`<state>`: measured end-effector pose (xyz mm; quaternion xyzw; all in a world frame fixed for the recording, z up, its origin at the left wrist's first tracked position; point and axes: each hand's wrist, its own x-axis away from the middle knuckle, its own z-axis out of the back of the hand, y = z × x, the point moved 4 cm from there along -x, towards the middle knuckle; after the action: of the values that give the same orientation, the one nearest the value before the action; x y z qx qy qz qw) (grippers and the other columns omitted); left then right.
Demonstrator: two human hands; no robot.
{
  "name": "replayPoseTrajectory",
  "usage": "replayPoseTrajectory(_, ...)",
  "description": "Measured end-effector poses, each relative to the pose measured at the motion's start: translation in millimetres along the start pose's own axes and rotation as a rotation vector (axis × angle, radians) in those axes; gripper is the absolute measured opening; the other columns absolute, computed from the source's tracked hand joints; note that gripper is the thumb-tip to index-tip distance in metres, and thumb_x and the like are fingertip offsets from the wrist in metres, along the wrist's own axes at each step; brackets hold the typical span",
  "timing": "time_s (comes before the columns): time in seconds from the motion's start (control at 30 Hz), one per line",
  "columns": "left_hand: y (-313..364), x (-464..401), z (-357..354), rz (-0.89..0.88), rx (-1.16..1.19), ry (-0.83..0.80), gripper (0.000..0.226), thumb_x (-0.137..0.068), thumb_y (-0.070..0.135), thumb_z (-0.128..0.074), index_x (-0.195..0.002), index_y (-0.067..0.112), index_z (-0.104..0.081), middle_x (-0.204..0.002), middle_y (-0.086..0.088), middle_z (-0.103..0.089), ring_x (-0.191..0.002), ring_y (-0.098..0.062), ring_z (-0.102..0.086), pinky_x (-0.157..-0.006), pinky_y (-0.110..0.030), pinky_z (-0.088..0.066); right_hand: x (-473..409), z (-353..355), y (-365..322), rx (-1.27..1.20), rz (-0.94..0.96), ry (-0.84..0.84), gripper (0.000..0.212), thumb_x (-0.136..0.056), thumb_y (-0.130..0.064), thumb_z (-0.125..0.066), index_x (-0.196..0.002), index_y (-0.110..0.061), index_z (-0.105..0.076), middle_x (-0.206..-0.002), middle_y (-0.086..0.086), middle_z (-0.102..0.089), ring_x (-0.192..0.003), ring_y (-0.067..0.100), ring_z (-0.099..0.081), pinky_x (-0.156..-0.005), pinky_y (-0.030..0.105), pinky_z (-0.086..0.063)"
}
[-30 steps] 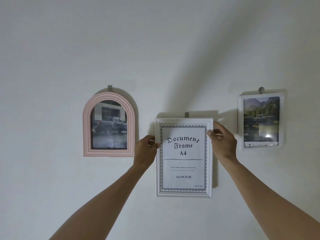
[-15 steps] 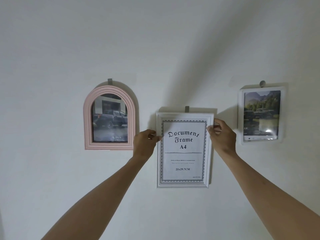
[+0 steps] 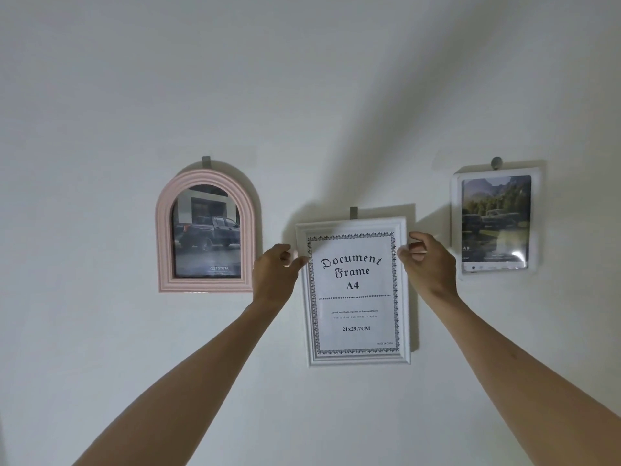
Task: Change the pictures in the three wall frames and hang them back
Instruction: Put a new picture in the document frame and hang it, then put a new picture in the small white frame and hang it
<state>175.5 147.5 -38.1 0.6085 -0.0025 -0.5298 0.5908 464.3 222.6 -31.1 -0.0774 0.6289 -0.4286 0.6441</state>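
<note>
I see a pale wall with three frames on it, and both of my arms reach up toward the middle one. The white document frame [image 3: 354, 292] stands upright, its long axis vertical, hanging just below a small grey hook [image 3: 353, 212]. It lies directly between my two hands, at its upper part. My left hand [image 3: 274, 274] sits at the frame's left edge, fingers curled, thumb pinching the rim. My right hand [image 3: 426, 260] is at the frame's right edge with fingers curled; its fingertips touch or almost touch the rim, and I cannot tell whether it grips. Both hands look equally near, so I judge the coming lift needs them together, straight up off the hook.

Further left of my left hand hangs the pink arched frame [image 3: 205, 230] holding a truck photo. Further right of my right hand hangs the white square frame [image 3: 496, 223] with a landscape photo.

Compared with half a second ago, the document frame tilts slightly, its top leaning left, and my right fingers have loosened away from the edge.
</note>
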Motion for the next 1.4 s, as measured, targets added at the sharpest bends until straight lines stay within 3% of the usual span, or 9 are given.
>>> replayPoseTrajectory(0.2,42.2,13.6,-10.6,-0.308,-0.071,0.208,0.048,-0.087,0.03,-0.072,-0.128,0.01,-0.056,-0.127,-0.006,-0.051,-0.118,-0.02,-0.049,-0.1,-0.029,-0.042,-9.9,24.4,5.8,-0.034,0.02,-0.003,0.039,-0.087,-0.029,-0.071,-0.124,-0.019,-0.062,-0.11,0.0,-0.066,-0.09,0.013,-0.066,-0.088,0.036,-0.054)
replayPoseTrajectory(0.47,144.2,39.0,-92.5,-0.553,0.001,0.122,0.039,-0.088,0.024,-0.068,-0.125,0.015,-0.057,-0.122,0.0,-0.052,-0.113,-0.019,-0.053,-0.091,-0.032,-0.048,-51.2,110.5,18.6,-0.035,0.107,0.237,0.027,-0.086,-0.025,-0.071,-0.112,-0.019,-0.066,-0.108,-0.002,-0.066,-0.091,0.014,-0.066,-0.08,0.029,-0.055)
replayPoseTrajectory(0.63,186.0,44.9,-163.8,-0.324,0.07,-0.103,0.044,-0.09,0.03,-0.066,-0.129,0.017,-0.051,-0.119,0.001,-0.054,-0.105,-0.016,-0.056,-0.089,-0.034,-0.049,-80.5,168.8,53.3,0.132,0.062,0.306,0.036,-0.089,-0.028,-0.069,-0.123,-0.022,-0.059,-0.123,0.005,-0.055,-0.102,0.018,-0.058,-0.081,0.029,-0.044)
replayPoseTrajectory(0.73,197.4,42.1,-199.5,-0.106,0.123,-0.2,0.049,-0.09,0.03,-0.065,-0.134,0.014,-0.047,-0.126,-0.003,-0.053,-0.115,-0.019,-0.054,-0.095,-0.03,-0.045,-94.2,187.1,82.3,0.182,-0.062,0.202,0.047,-0.091,-0.032,-0.068,-0.133,-0.02,-0.052,-0.133,0.007,-0.054,-0.118,0.026,-0.056,-0.09,0.033,-0.044)
replayPoseTrajectory(0.9,201.8,38.4,-236.4,0.077,0.123,-0.18,0.05,-0.088,0.027,-0.069,-0.13,0.007,-0.05,-0.115,-0.006,-0.062,-0.109,-0.022,-0.059,-0.094,-0.033,-0.049,-103.6,187.2,111.3,0.051,-0.144,-0.027,0.05,-0.091,-0.03,-0.069,-0.135,-0.015,-0.052,-0.119,0.005,-0.066,-0.106,0.024,-0.065,-0.095,0.033,-0.049)
replayPoseTrajectory(1.13,204.8,40.7,-251.3,0.174,0.189,-0.099,0.025,-0.084,0.008,-0.067,-0.108,0.011,-0.064,-0.093,0.002,-0.069,-0.092,-0.021,-0.067,-0.084,-0.038,-0.056,-111.4,186.7,120.1,0.062,-0.097,-0.001,0.024,-0.094,-0.02,-0.065,-0.117,-0.013,-0.064,-0.104,0.005,-0.072,-0.091,0.021,-0.067,-0.088,0.031,-0.05)
replayPoseTrajectory(1.2,207.5,40.2,-247.7,0.167,0.2,-0.087,0.024,-0.085,0.007,-0.066,-0.109,0.011,-0.065,-0.084,0.004,-0.066,-0.086,-0.02,-0.067,-0.075,-0.031,-0.056,-112.5,188.5,118.2,0.045,-0.088,-0.006,0.023,-0.094,-0.019,-0.066,-0.116,-0.014,-0.064,-0.101,0.003,-0.071,-0.088,0.02,-0.066,-0.087,0.03,-0.05)
replayPoseTrajectory(1.3,211.7,41.2,-236.9,0.126,0.22,-0.092,0.021,-0.087,0.006,-0.066,-0.108,0.012,-0.063,-0.074,0.007,-0.057,-0.065,-0.006,-0.056,-0.053,-0.012,-0.04,-109.5,190.2,110.6,0.005,-0.071,-0.004,0.025,-0.094,-0.018,-0.066,-0.118,-0.012,-0.063,-0.097,-0.001,-0.067,-0.086,0.018,-0.064,-0.083,0.025,-0.046)
replayPoseTrajectory(1.4,210.8,45.2,-222.7,0.105,0.238,-0.1,0.023,-0.087,0.008,-0.068,-0.109,0.01,-0.063,-0.074,0.006,-0.057,-0.061,-0.004,-0.053,-0.05,-0.01,-0.036,-100.2,189.2,101.0,-0.003,-0.063,-0.003,0.026,-0.094,-0.018,-0.066,-0.119,-0.011,-0.063,-0.097,-0.002,-0.065,-0.083,0.016,-0.061,-0.082,0.023,-0.044)
